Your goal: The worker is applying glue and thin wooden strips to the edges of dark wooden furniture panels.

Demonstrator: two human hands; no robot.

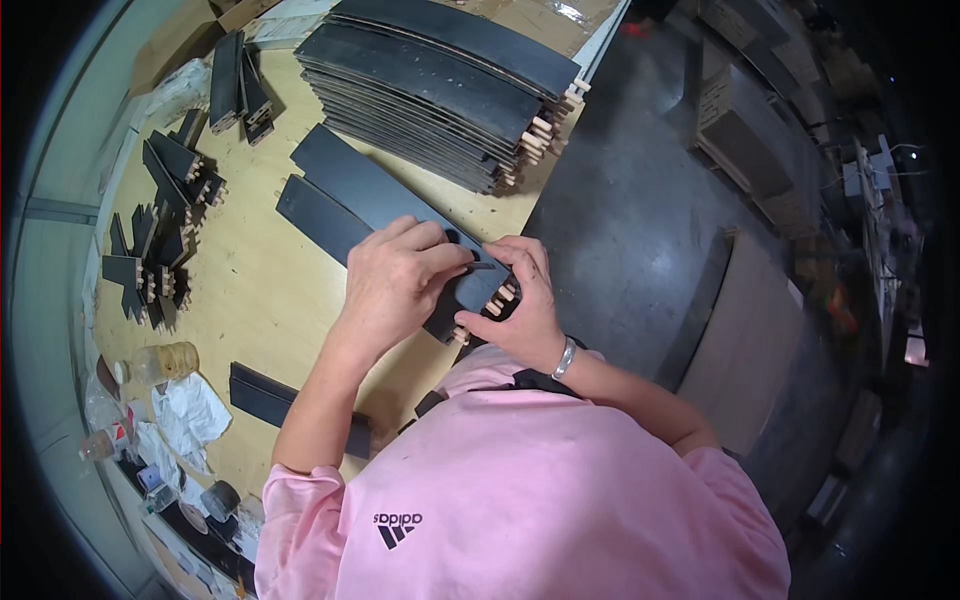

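Note:
Two long black boards (352,180) lie side by side at a slant on the table in front of me. Several pale wooden dowels (500,298) stick out of their near right ends. My left hand (395,275) is over the boards, its thumb and fingers pinched on a small, thin dark piece (482,265) partly hidden by the fingers. My right hand (528,305) curls around the board ends, fingertips at the far edge and thumb by the dowels at the near edge. A silver bracelet (565,358) circles the right wrist.
A tall stack of black boards (410,95) with dowels stands at the back. Short black pieces (170,195) are heaped at the left. A dark strip (262,390), a bottle (168,362) and white cloth (190,420) lie nearer me. Cartons (745,120) stand beyond the table's right edge.

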